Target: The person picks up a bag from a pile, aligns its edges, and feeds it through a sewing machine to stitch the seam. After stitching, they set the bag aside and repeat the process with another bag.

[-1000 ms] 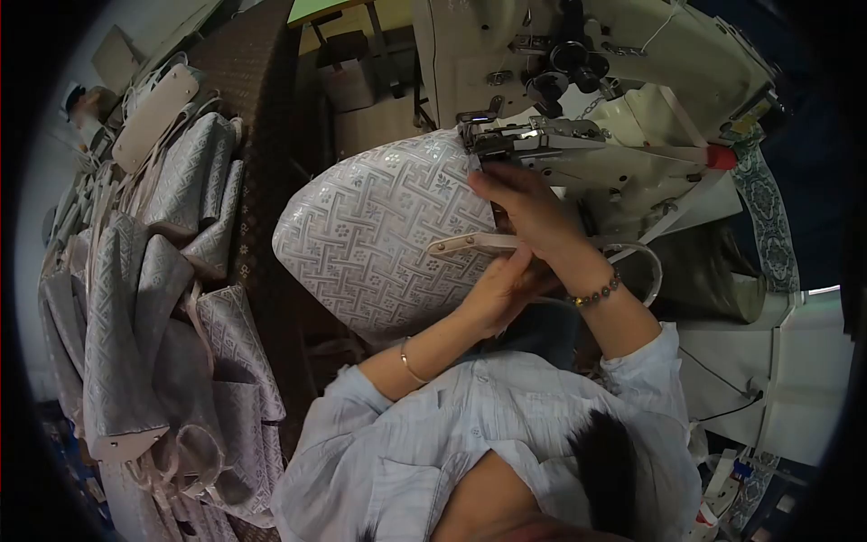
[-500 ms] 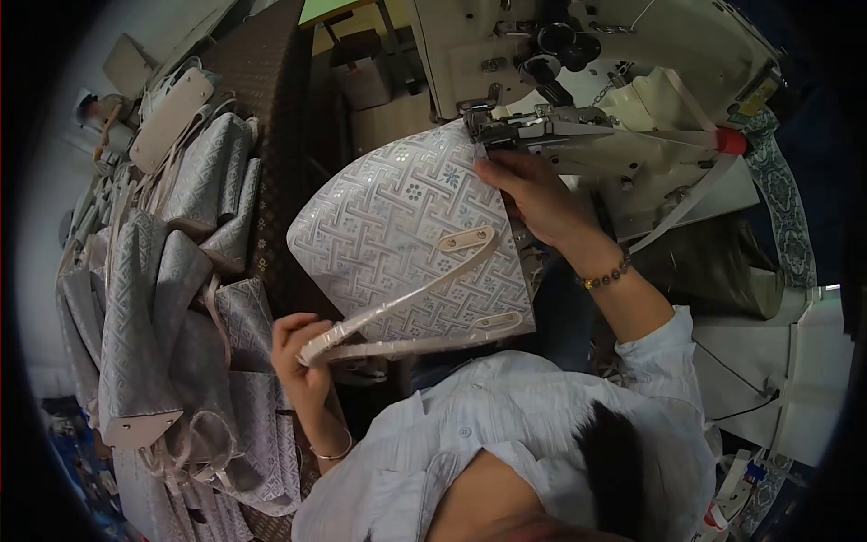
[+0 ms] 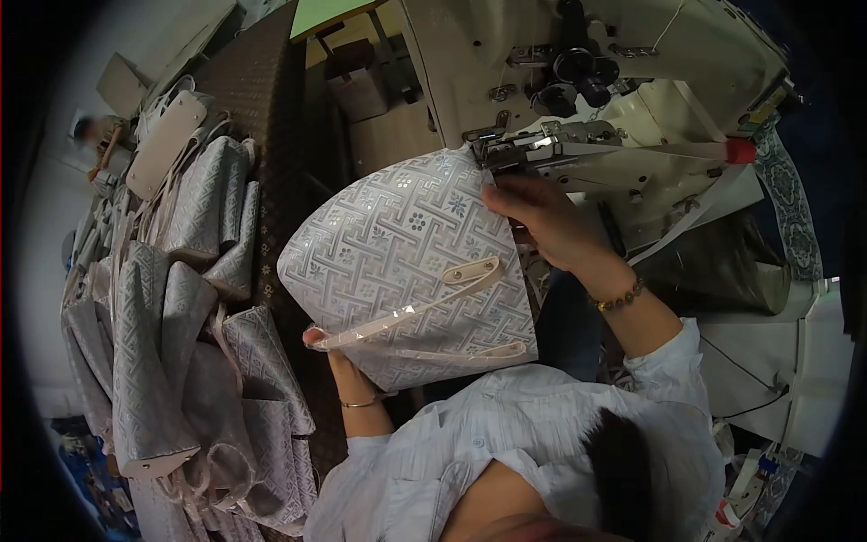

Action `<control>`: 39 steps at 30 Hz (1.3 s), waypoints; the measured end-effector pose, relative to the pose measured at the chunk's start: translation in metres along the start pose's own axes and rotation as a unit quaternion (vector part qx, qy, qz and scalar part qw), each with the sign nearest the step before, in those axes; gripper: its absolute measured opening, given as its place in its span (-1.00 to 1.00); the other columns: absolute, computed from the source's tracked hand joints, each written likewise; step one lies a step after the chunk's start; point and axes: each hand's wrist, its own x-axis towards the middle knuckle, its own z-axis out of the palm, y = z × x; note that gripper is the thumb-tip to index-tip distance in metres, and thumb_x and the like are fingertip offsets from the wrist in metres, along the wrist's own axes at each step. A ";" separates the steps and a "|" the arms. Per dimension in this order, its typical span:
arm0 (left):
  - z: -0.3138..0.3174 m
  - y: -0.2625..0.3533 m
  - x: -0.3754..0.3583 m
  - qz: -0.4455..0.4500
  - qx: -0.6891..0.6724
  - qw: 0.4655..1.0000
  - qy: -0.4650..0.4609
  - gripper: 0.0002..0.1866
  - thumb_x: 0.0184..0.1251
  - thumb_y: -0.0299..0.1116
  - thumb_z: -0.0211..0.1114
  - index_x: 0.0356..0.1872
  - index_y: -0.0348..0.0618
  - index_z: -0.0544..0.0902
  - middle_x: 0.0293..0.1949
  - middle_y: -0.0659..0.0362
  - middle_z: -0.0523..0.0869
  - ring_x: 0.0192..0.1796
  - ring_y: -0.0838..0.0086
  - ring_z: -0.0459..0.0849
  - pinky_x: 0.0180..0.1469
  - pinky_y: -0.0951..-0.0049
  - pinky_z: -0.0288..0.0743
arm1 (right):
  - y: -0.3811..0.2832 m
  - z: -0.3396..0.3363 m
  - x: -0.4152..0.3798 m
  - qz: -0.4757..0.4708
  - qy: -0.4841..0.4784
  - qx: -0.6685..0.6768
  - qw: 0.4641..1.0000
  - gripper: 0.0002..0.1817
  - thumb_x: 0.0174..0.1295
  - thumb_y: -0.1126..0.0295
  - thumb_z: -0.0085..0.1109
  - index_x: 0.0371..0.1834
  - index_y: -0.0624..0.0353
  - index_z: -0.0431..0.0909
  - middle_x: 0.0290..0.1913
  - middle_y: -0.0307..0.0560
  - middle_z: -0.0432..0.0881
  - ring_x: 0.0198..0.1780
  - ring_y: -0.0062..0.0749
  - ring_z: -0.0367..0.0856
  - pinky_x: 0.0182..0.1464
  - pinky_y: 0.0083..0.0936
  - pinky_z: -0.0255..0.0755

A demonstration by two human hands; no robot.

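A pale silver-white patterned handbag (image 3: 388, 244) lies in front of me, its top corner at the presser foot of a sewing machine (image 3: 492, 149). My right hand (image 3: 546, 217) is closed on the bag's right edge, just below the foot, thumb on the near face. On the left, my left hand (image 3: 316, 337) holds the bag's lower left side from behind. A fingertip shows at the plastic-wrapped strap (image 3: 397, 316); its other fingers are hidden behind the bag. The strap's tabs are fixed to the bag face with small metal studs.
Several similar patterned bags (image 3: 153, 352) are heaped on the left beside a brown patterned surface (image 3: 235, 72). A white binding tape (image 3: 623, 149) runs to the machine past a red piece (image 3: 739, 151). Patterned trim (image 3: 787, 190) hangs at right. A bin (image 3: 357, 81) stands behind.
My left hand has gone from gripping the straps in front to behind the bag's left side. The lower strap has dropped against the bag. My right hand keeps its hold; the view has shifted slightly.
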 end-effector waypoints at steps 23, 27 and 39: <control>-0.160 0.078 0.006 0.152 0.195 0.874 0.418 -0.34 0.44 0.18 -0.05 0.15 -0.31 0.35 0.03 0.06 0.49 -0.02 0.33 0.53 0.06 0.32 0.43 | -0.019 -0.008 -0.003 -0.010 -0.050 -0.194 0.980 -0.72 0.37 0.21 0.07 -0.11 0.21 0.56 -0.39 -0.34 0.53 -0.35 -0.69 0.45 -0.31 -0.62 0.41; -0.220 0.089 0.026 0.108 0.171 0.900 0.386 -0.38 0.47 0.14 -0.07 0.11 -0.31 0.39 -0.03 0.05 0.53 -0.08 0.35 0.56 0.02 0.34 0.46 | -0.019 -0.009 -0.003 -0.011 -0.061 -0.178 0.982 -0.72 0.37 0.21 0.08 -0.08 0.20 0.56 -0.36 -0.33 0.54 -0.33 -0.68 0.46 -0.30 -0.61 0.42; -0.236 0.108 0.104 -0.087 0.155 0.955 0.236 -0.28 0.49 0.17 -0.17 0.20 -0.44 0.30 -0.03 -0.17 0.56 -0.14 0.18 0.69 -0.10 0.25 0.64 | -0.023 -0.009 -0.001 0.015 -0.061 -0.148 0.987 -0.73 0.34 0.21 0.13 -0.13 0.20 0.58 -0.33 -0.34 0.56 -0.34 -0.72 0.44 -0.31 -0.69 0.37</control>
